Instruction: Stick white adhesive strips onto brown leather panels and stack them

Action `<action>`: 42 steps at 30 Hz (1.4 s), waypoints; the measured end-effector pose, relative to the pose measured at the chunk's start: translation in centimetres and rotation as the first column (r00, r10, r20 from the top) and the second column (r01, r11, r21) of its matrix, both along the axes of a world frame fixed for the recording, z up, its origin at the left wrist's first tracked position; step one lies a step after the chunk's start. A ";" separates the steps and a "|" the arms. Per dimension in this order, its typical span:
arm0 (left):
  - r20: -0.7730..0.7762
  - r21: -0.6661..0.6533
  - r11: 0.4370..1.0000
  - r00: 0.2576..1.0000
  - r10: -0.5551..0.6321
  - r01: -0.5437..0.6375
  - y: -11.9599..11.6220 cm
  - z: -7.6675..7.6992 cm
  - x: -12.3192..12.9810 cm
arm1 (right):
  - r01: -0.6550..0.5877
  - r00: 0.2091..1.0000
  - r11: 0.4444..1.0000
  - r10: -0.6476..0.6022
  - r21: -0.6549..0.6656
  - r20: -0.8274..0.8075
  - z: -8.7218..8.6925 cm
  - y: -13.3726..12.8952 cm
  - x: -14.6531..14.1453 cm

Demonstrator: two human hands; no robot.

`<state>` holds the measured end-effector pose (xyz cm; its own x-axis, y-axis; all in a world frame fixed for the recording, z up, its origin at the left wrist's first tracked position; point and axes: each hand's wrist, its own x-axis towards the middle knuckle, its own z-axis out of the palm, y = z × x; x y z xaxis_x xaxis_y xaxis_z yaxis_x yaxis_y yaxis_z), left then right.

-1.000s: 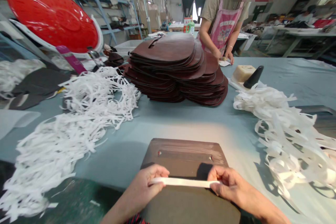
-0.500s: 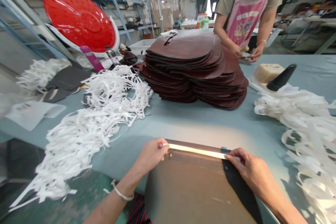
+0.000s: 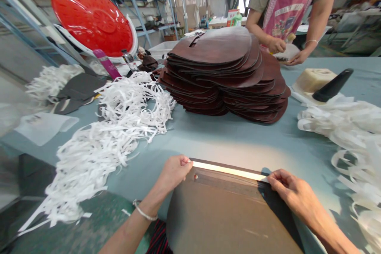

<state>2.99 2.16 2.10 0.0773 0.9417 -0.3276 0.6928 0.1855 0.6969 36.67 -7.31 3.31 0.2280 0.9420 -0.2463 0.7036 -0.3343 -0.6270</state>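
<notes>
A narrow white strip point(image 3: 229, 170) is stretched between my two hands, along the far edge of a brown-grey sheet point(image 3: 217, 214). My left hand point(image 3: 175, 172) pinches the strip's left end between thumb and fingers, at the sheet's far left corner. At the right end, my right hand point(image 3: 288, 188) pinches the strip in the same way, over a dark, shadowed part of the sheet. Whether the strip's underside touches the sheet along its whole length I cannot tell. The sheet's near part runs out of view at the bottom.
Beyond the sheet stands a tall stack of dark brown pieces point(image 3: 220, 75). Loose white strips point(image 3: 110, 139) heap on the left, wider translucent ribbons point(image 3: 342, 123) on the right. A black tapered object point(image 3: 332, 85) leans on a cream block point(image 3: 315, 78). An aproned co-worker point(image 3: 285, 12) stands opposite.
The view has shifted slightly, so most things appear further right. My right hand has moved outward a little, and the strip lies closer to the sheet's far edge. The co-worker's hands have moved around a pale object.
</notes>
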 end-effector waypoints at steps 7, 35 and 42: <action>-0.031 -0.028 1.000 0.999 -0.005 0.004 0.1 0.8 0.4 | 0.098 0.993 0.993 -0.093 0.060 -0.073 0.6 -0.1 -0.6; -0.306 0.072 0.996 0.952 -0.021 0.045 0.2 -0.1 0.3 | 0.052 0.973 0.994 -0.072 0.094 0.220 0.8 -0.3 -1.5; -0.410 0.602 0.719 0.907 -0.094 0.347 -4.5 -0.2 3.8 | -0.242 0.861 0.931 0.077 0.272 0.503 1.0 -0.7 -3.8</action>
<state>6.78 -2.36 1.90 0.3189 0.8954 0.3107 0.8589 -0.4116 0.3048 32.90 -7.96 4.35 0.0787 0.9825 0.1687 0.9672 -0.0342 -0.2517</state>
